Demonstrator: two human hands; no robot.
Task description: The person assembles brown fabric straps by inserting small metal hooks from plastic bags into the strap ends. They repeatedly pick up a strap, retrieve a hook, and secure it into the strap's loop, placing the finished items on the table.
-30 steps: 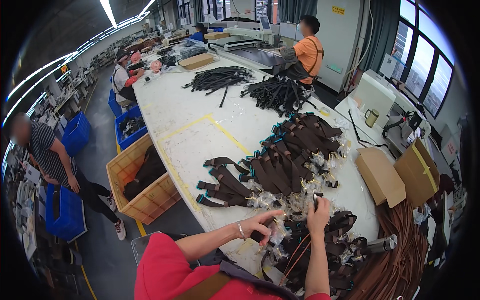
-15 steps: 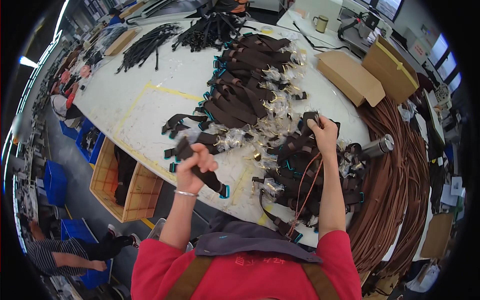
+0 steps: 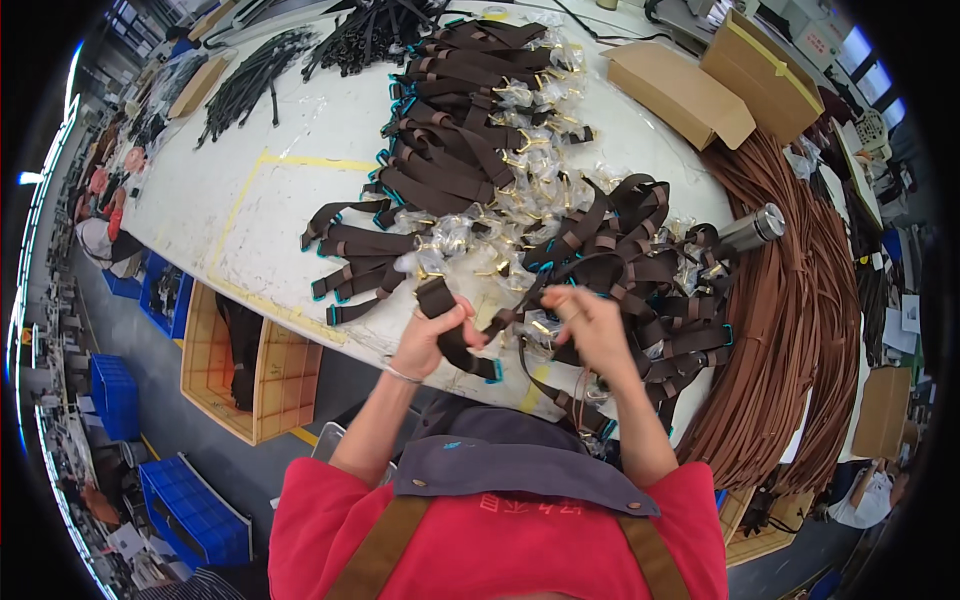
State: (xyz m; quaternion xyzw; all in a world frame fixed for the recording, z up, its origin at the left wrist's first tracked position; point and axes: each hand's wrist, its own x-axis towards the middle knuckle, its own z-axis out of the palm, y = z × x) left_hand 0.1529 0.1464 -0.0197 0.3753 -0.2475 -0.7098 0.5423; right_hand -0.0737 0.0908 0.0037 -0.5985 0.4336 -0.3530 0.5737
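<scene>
My left hand grips a dark brown strap with a teal end, held just above the near edge of the white table. My right hand is closed on the other part of that strap, where a small brass buckle in clear wrap hangs. Both hands meet in front of my chest. Right behind them lies a heap of brown straps with wrapped buckles. A second, neater pile of the same straps spreads over the table's middle.
Long brown leather strips drape over the table's right end beside a steel flask. Two cardboard boxes stand at the far right. Black straps lie far left. A yellow crate and blue bins stand on the floor.
My right hand has come down from the strap heap to meet my left hand, and both now hold one strap. My head has tilted further down.
</scene>
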